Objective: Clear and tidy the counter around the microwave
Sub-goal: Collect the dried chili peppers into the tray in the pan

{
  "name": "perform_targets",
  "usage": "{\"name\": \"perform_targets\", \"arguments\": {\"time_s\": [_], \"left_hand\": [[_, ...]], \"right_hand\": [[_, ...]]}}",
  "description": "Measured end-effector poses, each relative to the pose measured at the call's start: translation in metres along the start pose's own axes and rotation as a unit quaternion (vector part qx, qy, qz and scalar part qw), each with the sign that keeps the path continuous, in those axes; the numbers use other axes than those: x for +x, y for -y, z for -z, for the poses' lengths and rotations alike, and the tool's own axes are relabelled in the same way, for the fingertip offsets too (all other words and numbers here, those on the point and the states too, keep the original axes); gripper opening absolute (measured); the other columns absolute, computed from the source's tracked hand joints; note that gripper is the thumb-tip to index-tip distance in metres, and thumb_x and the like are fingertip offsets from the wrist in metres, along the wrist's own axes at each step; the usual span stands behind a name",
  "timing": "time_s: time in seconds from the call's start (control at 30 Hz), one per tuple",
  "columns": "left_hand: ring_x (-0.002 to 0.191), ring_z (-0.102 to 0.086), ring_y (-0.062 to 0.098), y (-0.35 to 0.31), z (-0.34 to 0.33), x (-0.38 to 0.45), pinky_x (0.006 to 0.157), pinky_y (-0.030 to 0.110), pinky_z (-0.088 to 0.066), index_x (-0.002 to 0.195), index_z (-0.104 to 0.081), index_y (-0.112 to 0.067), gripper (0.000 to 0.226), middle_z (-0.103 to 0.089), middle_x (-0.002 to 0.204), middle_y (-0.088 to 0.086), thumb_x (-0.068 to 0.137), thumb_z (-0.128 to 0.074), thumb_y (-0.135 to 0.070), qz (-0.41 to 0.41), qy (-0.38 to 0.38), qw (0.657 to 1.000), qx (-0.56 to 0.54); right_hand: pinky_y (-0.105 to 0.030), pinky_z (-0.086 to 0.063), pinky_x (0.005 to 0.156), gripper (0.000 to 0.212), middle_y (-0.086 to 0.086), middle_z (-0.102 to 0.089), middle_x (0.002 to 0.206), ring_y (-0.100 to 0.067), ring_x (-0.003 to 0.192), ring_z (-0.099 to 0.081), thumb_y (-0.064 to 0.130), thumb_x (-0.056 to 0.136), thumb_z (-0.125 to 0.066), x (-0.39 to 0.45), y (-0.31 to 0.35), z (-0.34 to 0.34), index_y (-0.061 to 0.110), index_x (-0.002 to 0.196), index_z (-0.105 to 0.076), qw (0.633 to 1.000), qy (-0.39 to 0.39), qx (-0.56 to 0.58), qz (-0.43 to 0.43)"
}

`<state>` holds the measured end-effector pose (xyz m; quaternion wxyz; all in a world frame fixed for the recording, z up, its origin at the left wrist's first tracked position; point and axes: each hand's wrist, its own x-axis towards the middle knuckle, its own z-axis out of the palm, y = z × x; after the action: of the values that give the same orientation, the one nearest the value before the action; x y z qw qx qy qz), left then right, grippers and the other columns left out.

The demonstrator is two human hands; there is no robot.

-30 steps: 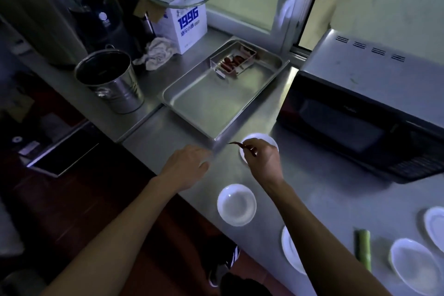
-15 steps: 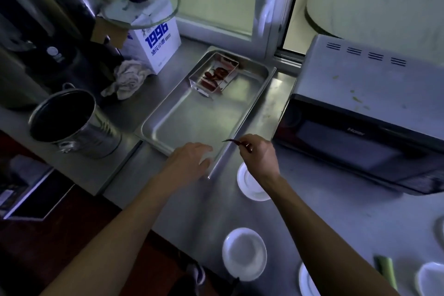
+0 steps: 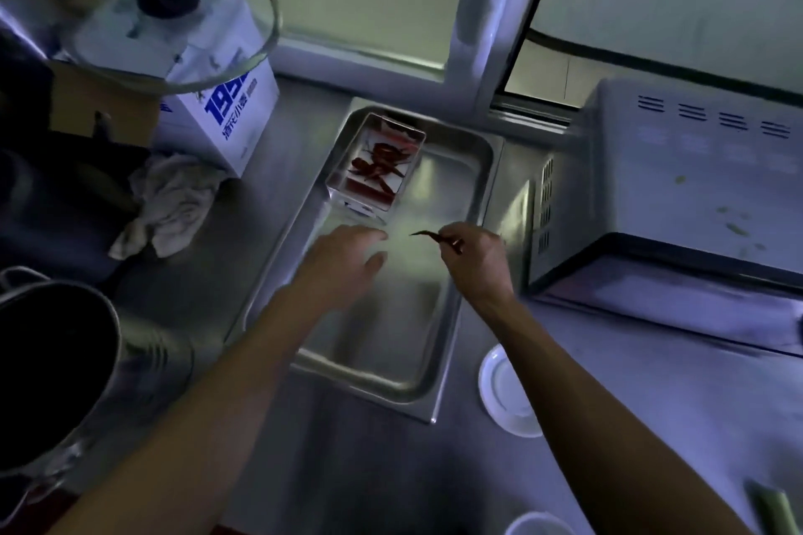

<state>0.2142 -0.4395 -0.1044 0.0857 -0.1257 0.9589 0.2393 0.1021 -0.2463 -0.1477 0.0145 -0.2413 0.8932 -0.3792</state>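
My right hand (image 3: 480,258) pinches a thin dried red chili (image 3: 428,235) above the big steel tray (image 3: 467,319), its tip pointing left. My left hand (image 3: 347,263) hovers open over the tray, fingers spread, holding nothing. At the tray's far end sits a small clear box (image 3: 377,165) with several red chilies in it, just beyond both hands. The microwave (image 3: 678,204) stands to the right of the tray on the steel counter (image 3: 630,382).
A white dish (image 3: 506,393) lies on the counter right of the tray, another dish (image 3: 536,526) at the bottom edge, a green stalk (image 3: 771,510) at bottom right. On the left are a steel pot (image 3: 65,369), a crumpled cloth (image 3: 167,204), a white box (image 3: 228,117) and a glass lid (image 3: 169,17).
Both hands moved forward from the counter edge to over the tray, toward the chili box. The right hand kept the chili. The view shifted forward and left.
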Motion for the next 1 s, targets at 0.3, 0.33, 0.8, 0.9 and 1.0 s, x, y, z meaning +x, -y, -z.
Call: {"name": "perform_targets", "arguments": {"time_s": [0.3,0.33,0.8,0.9,1.0], "left_hand": [[0.120,-0.055,0.027,0.042,0.041,0.084,0.097,0.040,-0.046,0.133,-0.059,-0.019,0.037,-0.062,0.131,0.005,0.098,-0.055,-0.031,-0.035,-0.020,0.999,0.008],[0.119,-0.056,0.027,0.046,0.042,0.092,0.096,0.041,-0.047,0.132,-0.059,-0.018,0.037,-0.062,0.130,0.005,0.098,-0.055,-0.031,-0.039,-0.019,0.999,0.010],[0.102,-0.061,0.024,0.097,0.031,0.120,0.086,0.038,-0.050,0.119,-0.068,-0.022,0.026,-0.066,0.117,0.001,0.095,-0.057,-0.023,-0.026,-0.070,0.996,-0.051],[0.101,-0.061,0.025,0.099,0.030,0.113,0.087,0.040,-0.051,0.119,-0.068,-0.020,0.025,-0.066,0.119,0.003,0.095,-0.059,-0.021,-0.020,-0.068,0.996,-0.057],[0.106,-0.060,0.026,0.099,0.030,0.107,0.089,0.041,-0.050,0.119,-0.068,-0.019,0.026,-0.066,0.120,0.004,0.095,-0.059,-0.021,-0.022,-0.067,0.995,-0.066]], "right_hand": [[-0.041,-0.059,0.073,0.019,-0.005,-0.074,0.096,-0.021,0.082,-0.069,0.006,0.086,-0.066,0.086,0.034,-0.066,0.014,0.100,-0.075,0.999,-0.009,0.009,-0.038],[-0.041,-0.059,0.074,0.019,-0.004,-0.074,0.096,-0.020,0.083,-0.068,0.005,0.086,-0.066,0.093,0.035,-0.073,0.014,0.100,-0.075,0.999,-0.009,0.006,-0.037],[-0.048,-0.052,0.086,0.019,0.003,-0.075,0.091,-0.021,0.090,-0.069,0.011,0.083,-0.063,0.160,0.036,-0.139,0.021,0.095,-0.074,0.999,0.002,-0.031,-0.021],[-0.047,-0.043,0.093,0.020,0.005,-0.074,0.096,-0.021,0.098,-0.065,0.011,0.084,-0.063,0.155,0.038,-0.141,0.022,0.096,-0.075,0.997,-0.003,-0.079,-0.013],[-0.041,-0.044,0.087,0.019,0.004,-0.075,0.094,-0.023,0.094,-0.065,0.006,0.082,-0.068,0.142,0.038,-0.131,0.020,0.093,-0.075,0.996,-0.034,-0.086,-0.004]]}}
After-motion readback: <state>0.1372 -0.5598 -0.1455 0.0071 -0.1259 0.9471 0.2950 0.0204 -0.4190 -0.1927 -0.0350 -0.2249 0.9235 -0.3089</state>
